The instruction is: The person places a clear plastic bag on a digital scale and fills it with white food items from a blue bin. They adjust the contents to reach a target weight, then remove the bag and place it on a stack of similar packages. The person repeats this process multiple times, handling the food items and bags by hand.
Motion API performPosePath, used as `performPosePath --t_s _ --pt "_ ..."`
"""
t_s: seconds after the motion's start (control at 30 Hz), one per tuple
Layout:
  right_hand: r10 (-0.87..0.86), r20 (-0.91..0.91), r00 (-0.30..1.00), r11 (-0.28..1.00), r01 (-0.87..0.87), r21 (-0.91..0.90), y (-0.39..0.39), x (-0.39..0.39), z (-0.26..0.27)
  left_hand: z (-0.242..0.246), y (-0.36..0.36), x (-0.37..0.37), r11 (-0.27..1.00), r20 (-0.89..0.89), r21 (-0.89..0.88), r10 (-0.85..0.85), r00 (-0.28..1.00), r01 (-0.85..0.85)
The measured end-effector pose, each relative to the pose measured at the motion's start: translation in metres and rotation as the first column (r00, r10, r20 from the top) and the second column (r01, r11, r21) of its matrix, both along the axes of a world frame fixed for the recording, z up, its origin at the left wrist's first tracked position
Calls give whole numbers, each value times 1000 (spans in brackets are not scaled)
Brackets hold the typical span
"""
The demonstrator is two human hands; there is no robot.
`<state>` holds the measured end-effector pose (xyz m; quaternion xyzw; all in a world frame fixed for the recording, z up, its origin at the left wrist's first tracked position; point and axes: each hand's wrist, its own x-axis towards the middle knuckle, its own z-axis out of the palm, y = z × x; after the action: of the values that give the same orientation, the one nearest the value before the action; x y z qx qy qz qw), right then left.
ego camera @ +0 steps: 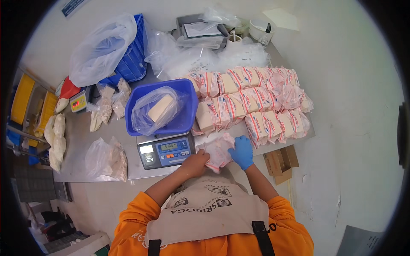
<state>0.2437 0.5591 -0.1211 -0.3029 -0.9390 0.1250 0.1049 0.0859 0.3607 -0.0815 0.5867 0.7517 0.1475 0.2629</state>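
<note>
At the table's front edge, a crumpled printed paper wrapper [219,148] lies between my hands. My bare left hand [196,162] pinches its left edge. On its right side rests my right hand [242,152], in a blue glove, with fingers curled over the paper. Whether anything is inside the wrapper is hidden. To the left stands a digital scale [169,150] with a lit display. A blue plastic tub [193,105] sits on its platform, holding a clear plastic bag [139,113] with a pale block [160,108] in it. Rows of pale blocks in red-striped wrappers [235,105] stand beyond my hands.
Bagged crumbly material [117,161] lies left of the scale. A smaller yellow scale [79,100] and a bag-lined blue crate [133,60] stand further back. Clear plastic bags [192,60] and a grey bin [182,22] occupy the rear. Below the right edge is an open cardboard box [275,164].
</note>
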Motion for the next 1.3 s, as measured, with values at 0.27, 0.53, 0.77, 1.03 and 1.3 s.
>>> performPosePath --t_s 0.27,0.53,0.77,1.03,1.3 --pt "-134 -233 963 573 -116 -811 60 -21 83 67 -42 -43 769 491 446 218 843 -458" --pt "108 -619 778 842 -403 -360 70 -150 234 165 -61 -86 365 152 637 804 574 -679" --pt "739 -326 589 663 -553 504 -49 -221 292 91 -74 -171 543 29 595 722 691 -593" --pt "676 -426 601 732 -482 481 -24 -203 298 139 -26 -165 534 384 365 660 646 -763" --pt "-265 -757 597 962 104 -254 172 -69 195 146 -35 -170 570 555 294 552 623 -767"
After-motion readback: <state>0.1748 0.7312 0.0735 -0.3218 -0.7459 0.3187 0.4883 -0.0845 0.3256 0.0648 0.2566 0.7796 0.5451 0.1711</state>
